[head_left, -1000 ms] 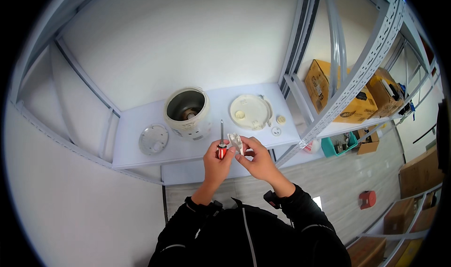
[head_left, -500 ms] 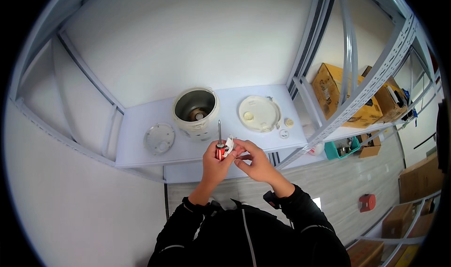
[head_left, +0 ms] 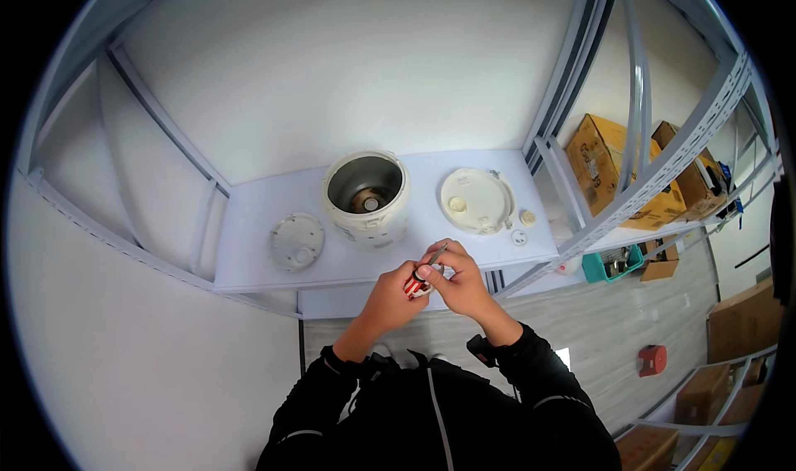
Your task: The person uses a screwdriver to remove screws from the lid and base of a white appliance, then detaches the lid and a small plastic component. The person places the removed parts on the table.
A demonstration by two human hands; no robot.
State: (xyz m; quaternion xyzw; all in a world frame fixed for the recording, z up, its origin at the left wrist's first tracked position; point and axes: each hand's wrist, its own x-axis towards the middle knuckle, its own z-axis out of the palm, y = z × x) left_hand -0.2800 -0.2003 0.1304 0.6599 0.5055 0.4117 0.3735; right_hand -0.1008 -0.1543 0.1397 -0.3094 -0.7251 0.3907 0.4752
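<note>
My left hand (head_left: 391, 298) is closed round the red handle of a screwdriver (head_left: 413, 286). Its metal shaft tilts up to the right, into my right hand (head_left: 461, 285), whose thumb and fingers close on it near the handle. A small white plastic part (head_left: 425, 291) shows between the hands, mostly hidden by fingers. Beyond them on the white shelf stands a rice cooker body (head_left: 365, 197) with its grey inside exposed. A round pale cover (head_left: 297, 241) with small holes lies left of it. To the right lies a round cream lid piece (head_left: 477, 201) with a small round cap (head_left: 458, 205) on it.
Two small round parts, a cream one (head_left: 527, 217) and a white one (head_left: 519, 237), lie by the lid piece. Metal rack posts (head_left: 630, 210) rise at the right. Cardboard boxes (head_left: 613, 168), a teal basket (head_left: 613, 262) and a red stool (head_left: 652, 360) are farther right.
The screwdriver has swung from upright to tilted right, and my right hand has come onto its shaft. The white part sits lower, more covered. The view has shifted slightly.
</note>
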